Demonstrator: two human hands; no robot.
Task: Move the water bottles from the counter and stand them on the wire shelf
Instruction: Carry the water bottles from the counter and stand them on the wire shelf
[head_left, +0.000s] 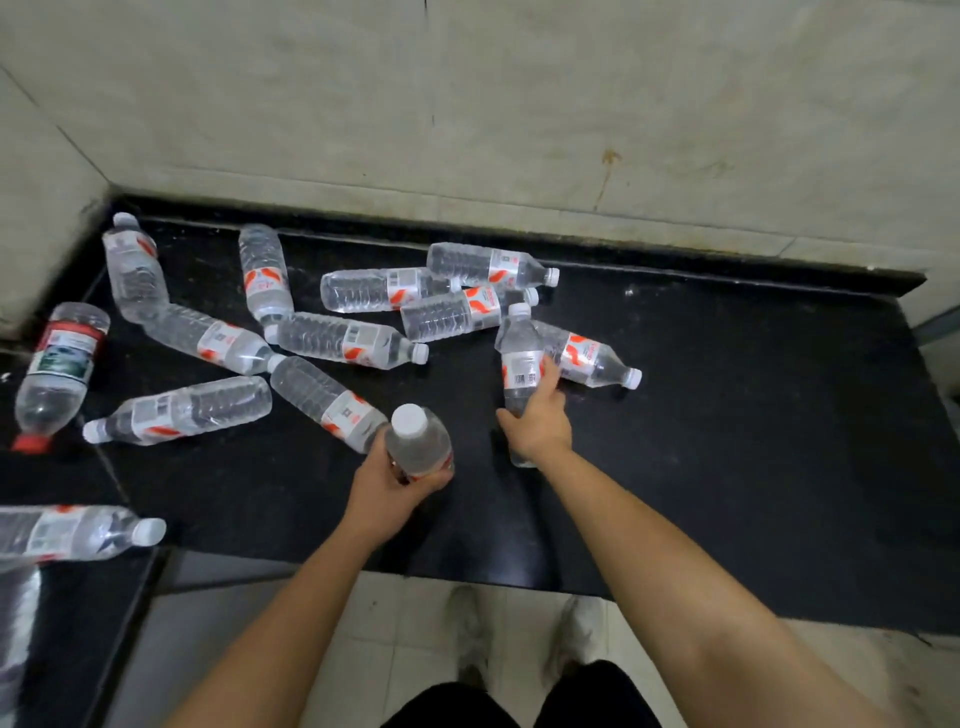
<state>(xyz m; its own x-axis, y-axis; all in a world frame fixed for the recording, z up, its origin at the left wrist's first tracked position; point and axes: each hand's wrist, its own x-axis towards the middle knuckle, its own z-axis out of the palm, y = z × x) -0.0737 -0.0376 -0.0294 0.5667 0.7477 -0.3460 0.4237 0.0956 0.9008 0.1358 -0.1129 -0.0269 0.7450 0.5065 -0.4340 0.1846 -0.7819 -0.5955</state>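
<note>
Several clear water bottles with white caps and red-and-white labels lie scattered on the black counter. My left hand grips one bottle upright, its cap toward me, near the counter's front. My right hand grips a second bottle round its middle, cap pointing away, just in front of a lying bottle. No wire shelf is in view.
A bottle with a red cap lies at the far left. Another bottle lies on a lower ledge at the left edge. A tiled wall rises behind the counter. Tiled floor and my shoes are below.
</note>
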